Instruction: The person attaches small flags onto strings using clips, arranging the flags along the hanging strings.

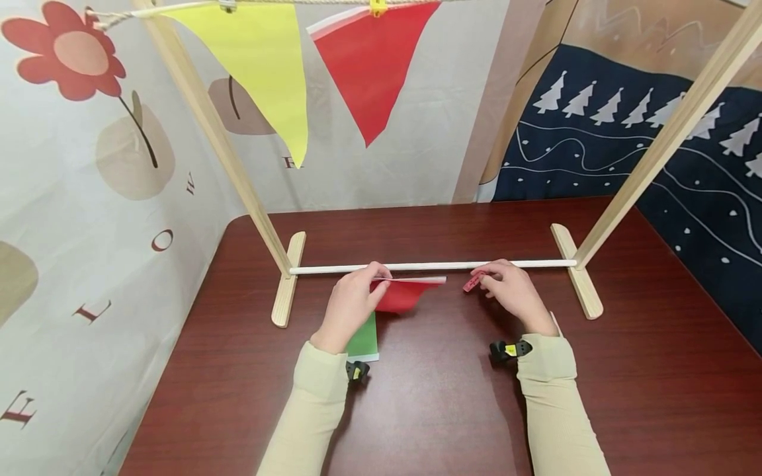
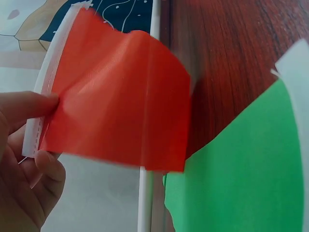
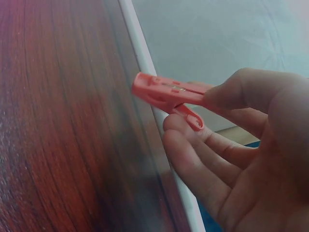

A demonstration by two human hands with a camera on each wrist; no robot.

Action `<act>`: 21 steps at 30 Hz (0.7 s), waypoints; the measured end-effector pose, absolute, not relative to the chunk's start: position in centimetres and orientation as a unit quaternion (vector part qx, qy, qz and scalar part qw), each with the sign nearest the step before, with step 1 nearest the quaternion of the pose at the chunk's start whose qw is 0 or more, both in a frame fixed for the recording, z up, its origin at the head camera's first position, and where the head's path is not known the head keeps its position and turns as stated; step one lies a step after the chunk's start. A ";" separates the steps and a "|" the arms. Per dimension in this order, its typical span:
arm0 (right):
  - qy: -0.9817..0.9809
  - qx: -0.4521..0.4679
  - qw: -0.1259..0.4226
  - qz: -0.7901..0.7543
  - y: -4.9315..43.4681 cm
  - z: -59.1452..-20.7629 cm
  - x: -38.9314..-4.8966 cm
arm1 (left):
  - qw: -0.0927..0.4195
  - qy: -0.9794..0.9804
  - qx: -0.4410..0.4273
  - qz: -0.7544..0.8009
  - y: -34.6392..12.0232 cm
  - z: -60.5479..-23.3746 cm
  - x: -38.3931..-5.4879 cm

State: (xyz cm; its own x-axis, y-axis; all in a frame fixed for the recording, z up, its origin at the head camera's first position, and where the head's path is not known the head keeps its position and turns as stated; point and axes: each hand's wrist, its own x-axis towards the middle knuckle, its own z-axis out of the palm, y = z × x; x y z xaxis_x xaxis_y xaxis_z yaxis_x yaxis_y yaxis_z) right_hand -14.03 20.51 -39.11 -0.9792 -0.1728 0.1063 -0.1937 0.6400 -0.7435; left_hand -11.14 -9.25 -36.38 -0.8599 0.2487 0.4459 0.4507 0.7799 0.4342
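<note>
My left hand (image 1: pixel 352 303) pinches a red pennant (image 1: pixel 400 296) by its white hem, between thumb and fingers. In the left wrist view, the red cloth (image 2: pixel 116 92) hangs out sideways from that hem, with its far end bent. Beneath the left wrist, a green pennant (image 1: pixel 364 336) with a white edge lies on the table. To the right, my right hand (image 1: pixel 513 291) holds a small red clothespin (image 1: pixel 473 282) by its handle end. The right wrist view shows the clothespin (image 3: pixel 161 91) pointing away from the thumb, over the table edge of a white rod.
A wooden frame with two posts (image 1: pixel 220 139) and a white crossbar (image 1: pixel 428 267) stands on the brown table (image 1: pixel 428 396). From the rope above hang a yellow pennant (image 1: pixel 262 59) and another red pennant (image 1: pixel 378 69), the latter under a yellow clip (image 1: pixel 378 7). Printed cloth (image 1: pixel 387 178) covers the back.
</note>
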 end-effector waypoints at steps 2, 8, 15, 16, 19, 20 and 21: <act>-0.907 0.106 0.024 0.407 20.5 -39.0 -14.0 | 0.192 -0.922 -0.196 -0.273 -9.3 -36.4 -11.2; -0.912 0.109 0.037 0.394 20.6 -38.9 -13.9 | 0.210 -0.916 -0.212 -0.268 -9.3 -36.4 -11.3; -0.912 0.080 0.023 0.403 20.6 -39.0 -14.0 | 0.240 -0.906 -0.213 -0.277 -9.5 -36.4 -11.3; -0.911 0.078 0.023 0.403 20.6 -39.0 -14.0 | 0.242 -0.904 -0.212 -0.281 -9.5 -36.4 -11.3; -0.912 0.077 0.022 0.402 20.6 -39.0 -14.0 | 0.241 -0.903 -0.209 -0.289 -9.5 -36.5 -11.4; -0.912 0.075 0.022 0.402 20.5 -39.0 -14.0 | 0.237 -0.903 -0.204 -0.293 -9.5 -36.4 -11.3; -0.912 0.073 0.022 0.404 20.5 -38.9 -14.0 | 0.234 -0.904 -0.199 -0.296 -9.5 -36.4 -11.3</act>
State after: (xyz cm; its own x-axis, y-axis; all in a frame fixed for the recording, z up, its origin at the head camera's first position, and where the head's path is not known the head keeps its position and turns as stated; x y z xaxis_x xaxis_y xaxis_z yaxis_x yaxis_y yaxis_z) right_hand -14.02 20.51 -38.90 -0.9883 -0.1156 0.0993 -0.1513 0.6634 -0.7328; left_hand -11.31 -9.52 -36.36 -0.8110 0.2212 0.5417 0.4988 0.7453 0.4424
